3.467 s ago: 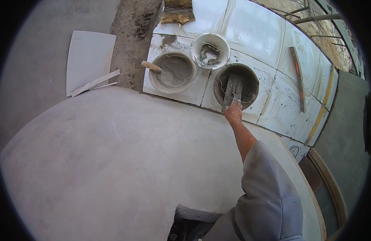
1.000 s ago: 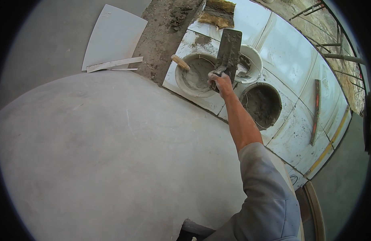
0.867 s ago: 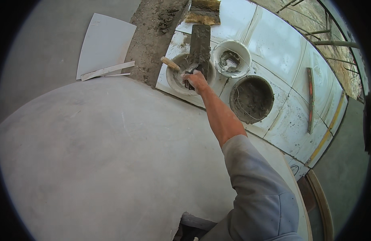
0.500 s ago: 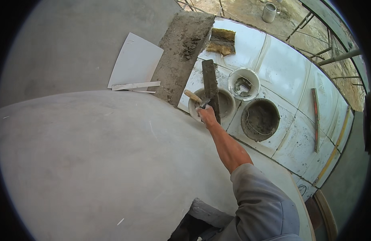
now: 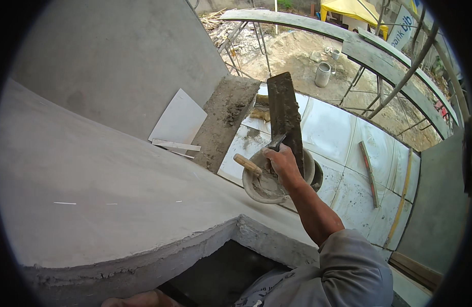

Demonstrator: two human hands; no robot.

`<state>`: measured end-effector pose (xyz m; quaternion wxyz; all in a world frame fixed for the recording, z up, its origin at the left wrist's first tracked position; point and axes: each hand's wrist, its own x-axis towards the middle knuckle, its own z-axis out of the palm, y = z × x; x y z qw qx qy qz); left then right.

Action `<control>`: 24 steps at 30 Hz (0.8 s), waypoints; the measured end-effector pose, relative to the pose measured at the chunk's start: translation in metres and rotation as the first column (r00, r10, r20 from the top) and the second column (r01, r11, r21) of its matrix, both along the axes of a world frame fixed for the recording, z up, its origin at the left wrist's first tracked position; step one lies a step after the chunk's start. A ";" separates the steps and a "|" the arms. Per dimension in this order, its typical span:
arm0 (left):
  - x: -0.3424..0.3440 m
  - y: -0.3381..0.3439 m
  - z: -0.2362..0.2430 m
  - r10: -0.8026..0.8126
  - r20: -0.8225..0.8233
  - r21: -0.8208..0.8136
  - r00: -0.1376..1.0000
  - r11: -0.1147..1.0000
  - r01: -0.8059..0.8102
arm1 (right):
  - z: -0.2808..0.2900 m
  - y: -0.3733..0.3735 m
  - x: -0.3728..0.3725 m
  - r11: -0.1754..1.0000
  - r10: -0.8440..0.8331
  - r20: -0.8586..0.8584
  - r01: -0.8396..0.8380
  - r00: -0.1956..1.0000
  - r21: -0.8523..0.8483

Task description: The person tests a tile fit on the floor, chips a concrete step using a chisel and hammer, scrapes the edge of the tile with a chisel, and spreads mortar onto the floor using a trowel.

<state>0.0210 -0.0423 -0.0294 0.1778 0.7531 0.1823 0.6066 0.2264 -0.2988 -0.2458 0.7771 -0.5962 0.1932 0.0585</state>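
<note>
My right hand [image 5: 281, 159] is closed around the handle of a long rectangular plastering trowel [image 5: 284, 102]. Its dark blade, smeared with wet mortar, points away from me and hangs above a round grey bucket [image 5: 250, 187]. Mortar lies inside that bucket, and a tool with a wooden handle [image 5: 248, 163] leans out over its near left side. Behind the hand and blade, part of a darker bucket [image 5: 318, 176] shows. At the lower edge some bare skin of my left arm or hand [image 5: 136, 300] appears; its fingers cannot be made out.
A smooth grey plastered wall [image 5: 103, 169] fills the left, ending in a rough-edged opening [image 5: 231, 266] below me. White tiles [image 5: 325, 128] carry a reddish straight bar [image 5: 369, 174]. A pale board [image 5: 180, 117] leans by a dirt strip [image 5: 220, 123]. Scaffold pipes [image 5: 399, 94] stand beyond.
The view has tilted up, bringing more of the yard and scaffold into sight. My right hand has raised the trowel, its blade now reaching past the tiles' far edge. Left-side skin has appeared below.
</note>
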 end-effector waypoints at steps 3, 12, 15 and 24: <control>0.017 -0.009 0.015 -0.127 -0.033 0.249 0.991 0.960 0.132 | 0.066 -0.015 -0.043 0.997 0.011 0.081 -0.005 0.997 -0.083; -0.064 0.073 -0.019 -0.703 -0.088 -0.207 0.705 0.706 0.678 | 0.228 -0.050 -0.174 0.964 -0.074 0.377 0.163 0.923 -0.210; -0.121 0.140 -0.081 -0.501 -0.100 -0.513 0.860 0.767 0.387 | 0.271 -0.052 -0.204 0.951 -0.116 0.431 0.225 0.895 -0.211; -0.464 0.284 -0.441 -0.070 -0.374 -0.896 0.925 0.285 -0.341 | 0.326 -0.074 -0.298 0.832 -0.046 0.558 0.341 0.829 -0.437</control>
